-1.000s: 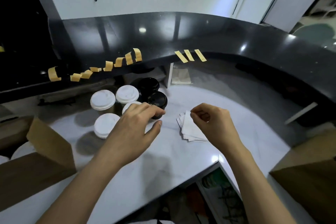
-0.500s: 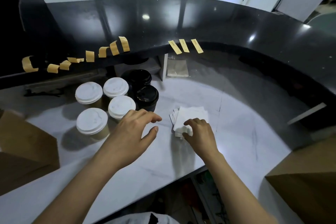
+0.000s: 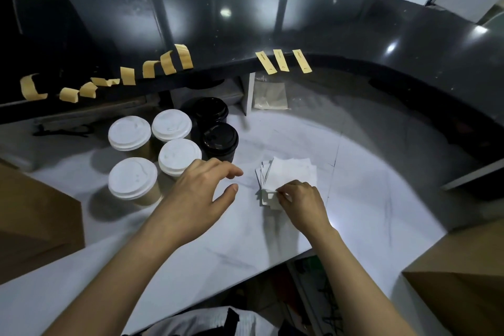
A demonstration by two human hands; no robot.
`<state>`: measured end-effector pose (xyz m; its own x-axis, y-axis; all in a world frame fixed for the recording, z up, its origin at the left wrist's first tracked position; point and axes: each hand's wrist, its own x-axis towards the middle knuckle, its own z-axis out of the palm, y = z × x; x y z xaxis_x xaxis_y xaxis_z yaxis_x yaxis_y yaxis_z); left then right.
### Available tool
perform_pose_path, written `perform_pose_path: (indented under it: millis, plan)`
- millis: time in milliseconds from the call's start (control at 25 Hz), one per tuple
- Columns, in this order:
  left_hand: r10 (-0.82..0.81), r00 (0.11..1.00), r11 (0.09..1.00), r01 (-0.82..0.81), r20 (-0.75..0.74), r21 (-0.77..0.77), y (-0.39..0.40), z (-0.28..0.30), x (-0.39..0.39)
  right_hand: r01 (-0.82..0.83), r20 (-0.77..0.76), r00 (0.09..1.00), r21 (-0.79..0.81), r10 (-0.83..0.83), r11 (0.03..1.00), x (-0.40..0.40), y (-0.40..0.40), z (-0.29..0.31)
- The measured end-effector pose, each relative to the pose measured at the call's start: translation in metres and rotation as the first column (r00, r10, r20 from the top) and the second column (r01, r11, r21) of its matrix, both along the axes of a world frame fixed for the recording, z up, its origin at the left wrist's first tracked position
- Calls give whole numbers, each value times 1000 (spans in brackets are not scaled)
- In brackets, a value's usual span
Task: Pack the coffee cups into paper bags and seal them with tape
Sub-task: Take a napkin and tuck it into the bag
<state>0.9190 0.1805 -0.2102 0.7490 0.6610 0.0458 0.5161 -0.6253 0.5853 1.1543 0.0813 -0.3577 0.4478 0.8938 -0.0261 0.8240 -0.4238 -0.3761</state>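
Observation:
Several coffee cups stand at the left of the white marble counter (image 3: pixel 368 213): white-lidded ones (image 3: pixel 132 178) and two black ones (image 3: pixel 219 139) behind them. My left hand (image 3: pixel 199 194) hovers just right of the cups with relaxed fingers and holds nothing. My right hand (image 3: pixel 302 202) pinches the near corner of a stack of white napkins (image 3: pixel 290 172) lying on the counter. Brown paper bags stand at the left edge (image 3: pixel 35 215) and at the lower right (image 3: pixel 458 281). Tan tape strips (image 3: pixel 166 63) hang from the black ledge, with three more tape strips (image 3: pixel 282 60) further right.
A raised black curved ledge (image 3: pixel 354 35) wraps the back and right of the counter. A white divider (image 3: pixel 248 93) and a clear packet (image 3: pixel 271 95) sit under the ledge. The counter's front edge runs diagonally below my arms.
My right hand came down onto the napkin stack and now pinches its near corner. My left hand drew back slightly from the cups. The head view tilted downward.

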Motion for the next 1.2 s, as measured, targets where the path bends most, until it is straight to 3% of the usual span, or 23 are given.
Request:
perform_pose_path:
  millis: [320,600,840,1040,1200]
  plan:
    - [16,1000,1000,-16,-4,20,3,-1,4,41,-197,979,-40,-48,998,7,-2,10]
    - [35,999,999,-35,-4,18,1,-2,1,128,-237,964,34,-116,991,8,-2,19]
    - [49,999,999,-49,8,6,0,-5,-9,13,-143,989,-94,-27,995,1,1,21]
    - [75,997,997,-75,15,-9,1,-9,-17,70,-115,992,103,-58,992,4,15,27]
    - [89,996,996,-89,20,-12,2,-8,-23,200,-123,973,15,-197,980,-14,36,22]
